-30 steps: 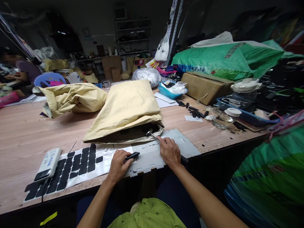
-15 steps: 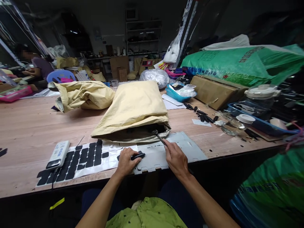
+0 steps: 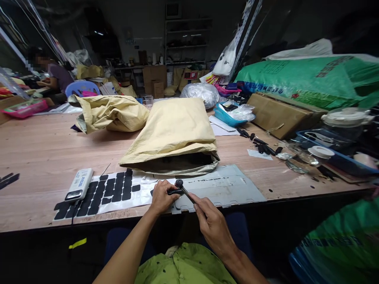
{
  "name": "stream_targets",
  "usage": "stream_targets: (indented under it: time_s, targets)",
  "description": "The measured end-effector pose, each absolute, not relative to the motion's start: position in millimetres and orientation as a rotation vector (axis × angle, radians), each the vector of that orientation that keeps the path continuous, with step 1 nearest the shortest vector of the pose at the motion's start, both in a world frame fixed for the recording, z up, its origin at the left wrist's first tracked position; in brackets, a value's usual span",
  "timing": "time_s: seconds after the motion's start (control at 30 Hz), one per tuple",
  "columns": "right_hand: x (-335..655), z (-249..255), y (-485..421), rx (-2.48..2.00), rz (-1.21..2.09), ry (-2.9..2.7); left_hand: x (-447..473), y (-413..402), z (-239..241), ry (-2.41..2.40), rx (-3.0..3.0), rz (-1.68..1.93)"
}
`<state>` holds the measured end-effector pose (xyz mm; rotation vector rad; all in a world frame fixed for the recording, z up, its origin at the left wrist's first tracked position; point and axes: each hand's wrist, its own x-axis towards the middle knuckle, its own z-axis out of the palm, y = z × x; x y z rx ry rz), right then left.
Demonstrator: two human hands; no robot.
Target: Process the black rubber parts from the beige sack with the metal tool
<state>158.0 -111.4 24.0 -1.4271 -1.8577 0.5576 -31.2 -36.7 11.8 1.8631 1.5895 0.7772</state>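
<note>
The big open tan bag (image 3: 180, 128) lies on a wooden table (image 3: 47, 146), with its dark mouth facing the near edge. On the near side of the bag, the left hand (image 3: 162, 197) pinches a small black part (image 3: 174, 192) between thumb and fingers. The right hand (image 3: 211, 221) has its fingers clamped around a metal tool (image 3: 188, 195). The tool's round dark head is right by the black part; I cannot tell if they touch. Both hands are close to a flat grey board (image 3: 237, 187), which lies just in front of the bag.

Left of the bag are a crumpled tan bag (image 3: 117, 112) and, closer in, a sheet of black stickers (image 3: 118, 187) with a white gadget (image 3: 79, 184) on it. Right of the bag are a blue tray (image 3: 227, 118) and a cardboard box (image 3: 280, 114). Far behind the bag, the room is dim, with metal shelves (image 3: 188, 46). Behind and to the left, a person (image 3: 59, 77) sits near a blue chair (image 3: 83, 87).
</note>
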Motion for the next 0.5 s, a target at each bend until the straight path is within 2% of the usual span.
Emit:
stream_targets:
  time_s: [0.5]
  targets:
    - [161,29,-117,-1.585,0.5,-1.852,-31,-37,9,1.591,1.867,0.827]
